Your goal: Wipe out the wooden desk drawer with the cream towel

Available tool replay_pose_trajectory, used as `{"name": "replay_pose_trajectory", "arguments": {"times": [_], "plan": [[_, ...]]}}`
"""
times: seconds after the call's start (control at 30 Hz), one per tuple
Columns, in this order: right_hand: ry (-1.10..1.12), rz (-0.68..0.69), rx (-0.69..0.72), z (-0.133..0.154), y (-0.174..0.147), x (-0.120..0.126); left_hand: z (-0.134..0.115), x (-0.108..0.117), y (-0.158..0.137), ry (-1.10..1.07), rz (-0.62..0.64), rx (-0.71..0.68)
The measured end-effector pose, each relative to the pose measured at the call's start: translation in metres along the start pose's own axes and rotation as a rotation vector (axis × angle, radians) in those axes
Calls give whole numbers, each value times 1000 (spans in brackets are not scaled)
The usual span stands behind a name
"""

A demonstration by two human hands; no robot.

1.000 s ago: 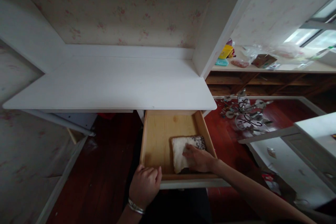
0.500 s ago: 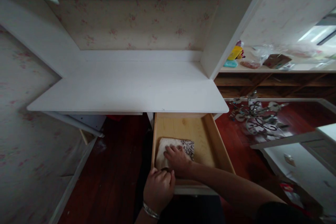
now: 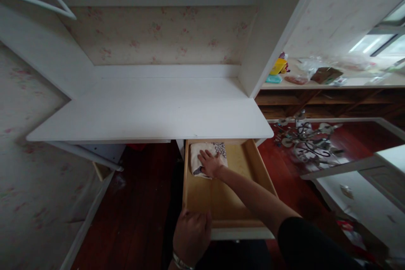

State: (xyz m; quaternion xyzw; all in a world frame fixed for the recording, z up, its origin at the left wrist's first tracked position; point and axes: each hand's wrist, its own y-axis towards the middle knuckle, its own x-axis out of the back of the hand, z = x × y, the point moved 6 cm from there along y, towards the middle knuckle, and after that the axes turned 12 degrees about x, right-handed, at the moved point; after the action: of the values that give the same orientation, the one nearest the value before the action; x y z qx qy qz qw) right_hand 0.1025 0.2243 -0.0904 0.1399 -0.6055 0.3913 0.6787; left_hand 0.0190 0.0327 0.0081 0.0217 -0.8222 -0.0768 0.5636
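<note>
Cloth (image 3: pixel 195 155) far left in drawer (image 3: pixel 205 200) | right hand (image 3: pixel 211 163) flat on it, fingers spread, gripping nothing | left hand (image 3: pixel 193 232) curled round drawer's near-left corner | I reckon palm drag could rumple it tbh

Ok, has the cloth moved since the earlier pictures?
Yes: against the drawer, the cloth, under the right hand, has gone from the front right to the back left, near the desk.
</note>
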Motion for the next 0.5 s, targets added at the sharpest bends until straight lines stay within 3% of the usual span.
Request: {"name": "replay_pose_trajectory", "arguments": {"times": [0.13, 0.33, 0.5], "plan": [[2, -25, -23, -33, -26, 5, -3, 4, -1, 12, -77, -49], [-16, -22, -19, -89, -82, 7, -5, 5, 1, 40, -64, -84], [-47, 6, 92, -89, -116, -6, -5, 5, 2, 37, -45, -95]]}}
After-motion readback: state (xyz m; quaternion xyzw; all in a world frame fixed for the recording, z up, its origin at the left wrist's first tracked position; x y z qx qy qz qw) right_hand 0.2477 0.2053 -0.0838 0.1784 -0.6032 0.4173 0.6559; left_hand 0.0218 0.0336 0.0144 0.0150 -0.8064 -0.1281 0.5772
